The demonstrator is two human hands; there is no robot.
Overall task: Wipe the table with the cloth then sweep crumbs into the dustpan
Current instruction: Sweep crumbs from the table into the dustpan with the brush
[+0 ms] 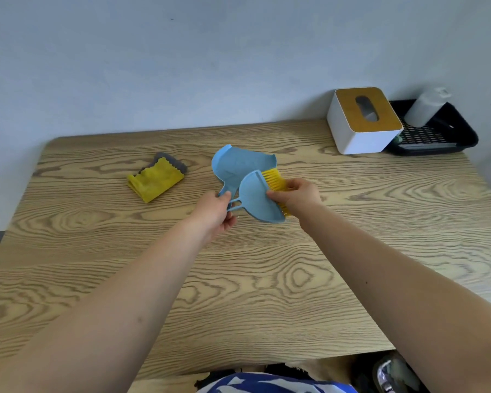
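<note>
**Both hands on the blue brush and dustpan set**

We see one dustpan (240,165), light blue plastic with a curved scoop and a slim handle, lifted above the middle of the wooden table (380,222). Our left hand (217,212) curls its fingers round the handles at the lower end. In front of the pan sits one hand brush (257,198) with a blue half-round back and a row of yellow bristles (274,180); our right hand (295,195) pinches that brush at its bristle side, thumb on the blue back.

One cloth (155,180) lies crumpled on the table to the left of the dustpan, well apart from it: yellow, with a wavy edge and a grey layer showing behind.

At the far right corner we count one white tissue box (363,123) with a wood-coloured top, one black tray (437,137) just beside it, and one pale bottle (425,107) standing in the tray. Crumbs are too small for us to make out.
</note>
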